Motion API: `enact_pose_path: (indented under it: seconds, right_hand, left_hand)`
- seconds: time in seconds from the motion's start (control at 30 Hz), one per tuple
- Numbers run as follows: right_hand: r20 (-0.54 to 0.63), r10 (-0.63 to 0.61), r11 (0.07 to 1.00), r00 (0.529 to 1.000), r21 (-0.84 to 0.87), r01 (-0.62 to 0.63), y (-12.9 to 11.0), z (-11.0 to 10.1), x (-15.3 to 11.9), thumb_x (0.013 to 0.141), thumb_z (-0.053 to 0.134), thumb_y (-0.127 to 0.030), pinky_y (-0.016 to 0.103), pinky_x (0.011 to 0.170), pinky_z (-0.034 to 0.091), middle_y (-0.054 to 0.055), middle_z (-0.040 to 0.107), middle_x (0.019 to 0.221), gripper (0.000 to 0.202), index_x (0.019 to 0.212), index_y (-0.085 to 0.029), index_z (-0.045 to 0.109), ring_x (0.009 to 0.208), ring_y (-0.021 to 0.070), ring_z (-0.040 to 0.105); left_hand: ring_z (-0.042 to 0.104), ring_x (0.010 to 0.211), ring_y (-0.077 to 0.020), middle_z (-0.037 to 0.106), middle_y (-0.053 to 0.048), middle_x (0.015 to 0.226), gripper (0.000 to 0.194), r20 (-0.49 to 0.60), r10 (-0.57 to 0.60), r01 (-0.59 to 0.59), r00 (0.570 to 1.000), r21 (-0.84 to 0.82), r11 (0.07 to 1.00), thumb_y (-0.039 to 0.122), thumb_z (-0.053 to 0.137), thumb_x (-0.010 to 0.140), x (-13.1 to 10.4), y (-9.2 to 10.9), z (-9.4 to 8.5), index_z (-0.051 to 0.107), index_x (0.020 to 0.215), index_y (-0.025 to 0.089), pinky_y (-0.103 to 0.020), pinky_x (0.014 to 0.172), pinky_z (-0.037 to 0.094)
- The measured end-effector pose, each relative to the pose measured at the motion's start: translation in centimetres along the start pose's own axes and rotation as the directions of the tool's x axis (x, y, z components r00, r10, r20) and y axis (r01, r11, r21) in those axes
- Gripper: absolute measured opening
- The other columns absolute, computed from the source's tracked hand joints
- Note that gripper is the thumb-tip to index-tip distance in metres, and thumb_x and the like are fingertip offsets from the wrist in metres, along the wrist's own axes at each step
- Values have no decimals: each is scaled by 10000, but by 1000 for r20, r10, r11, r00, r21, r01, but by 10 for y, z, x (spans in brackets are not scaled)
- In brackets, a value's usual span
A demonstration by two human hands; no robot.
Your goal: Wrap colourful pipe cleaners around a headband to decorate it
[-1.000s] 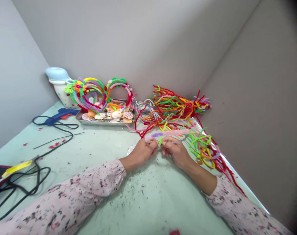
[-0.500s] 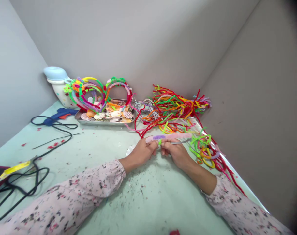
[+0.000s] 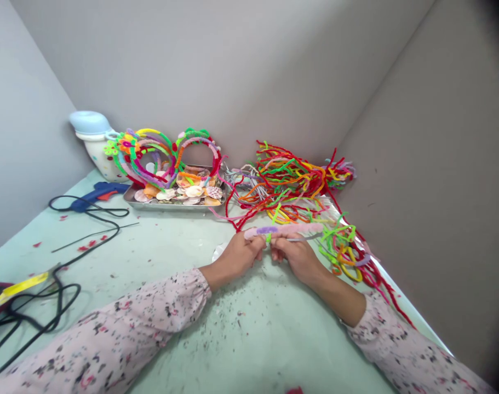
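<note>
Both hands meet above the middle of the table, closed on a headband (image 3: 300,228) wrapped in fuzzy pink and purple pipe cleaner, seen nearly edge-on. My left hand (image 3: 237,256) pinches its left part. Beside it, the fingers of my right hand (image 3: 297,256) are curled under the band. A bright green pipe cleaner (image 3: 268,238) loops around the band between my hands, with one green end standing up above. Toward the right, a thin grey strip sticks out past my right hand. My fingertips are partly hidden behind the hands.
Behind stand finished headbands (image 3: 150,150) on a metal tray (image 3: 175,206) of seashells. A heap of pipe cleaners (image 3: 294,172) lies at back right, a smaller pile (image 3: 343,251) by my right hand. At left are a blue glue gun (image 3: 97,194), black cord (image 3: 60,273) and a lidded cup (image 3: 95,137).
My hands and the headband stay almost in place. The background shifts slightly to the left with a small movement of the head.
</note>
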State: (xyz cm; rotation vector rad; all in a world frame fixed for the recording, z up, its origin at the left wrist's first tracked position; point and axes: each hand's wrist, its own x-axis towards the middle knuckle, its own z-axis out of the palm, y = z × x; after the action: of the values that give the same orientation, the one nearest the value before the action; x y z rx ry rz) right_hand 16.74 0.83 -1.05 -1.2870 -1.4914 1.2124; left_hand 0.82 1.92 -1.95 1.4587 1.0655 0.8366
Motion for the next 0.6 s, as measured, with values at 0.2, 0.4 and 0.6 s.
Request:
enact_pose_path:
  seconds: [0.2, 0.4, 0.6]
  right_hand:
    - [6, 11, 997, 1000, 72, -11, 1, 0, 1, 747, 528, -250, 235, 504, 407, -16, 590, 513, 146, 637, -179, 592, 482, 115, 514]
    - [2, 30, 998, 1000, 63, -30, 2, 0, 2, 734, 528, -252, 232, 484, 385, -23, 580, 498, 147, 623, -181, 593, 466, 111, 501]
    - [-51, 49, 999, 998, -14, -49, 4, 1, 0, 728, 487, -280, 239, 510, 394, 3, 570, 468, 284, 477, -178, 573, 480, 116, 497]
  left_hand:
    - [397, 393, -75, 450, 36, 456, 326, 18, -5, 4, 1000, 24, 1000, 337, 427, 820, 0, 2, -2, 484, 549, 165, -209, 400, 302]
    - [407, 413, -80, 456, 37, 467, 316, 22, 11, -12, 1000, 38, 999, 319, 412, 822, 0, 0, -1, 484, 555, 167, -213, 421, 308]
    - [436, 464, -87, 475, 39, 478, 248, 12, 64, -65, 998, 104, 992, 227, 409, 792, -1, 0, -2, 485, 563, 168, -213, 464, 315]
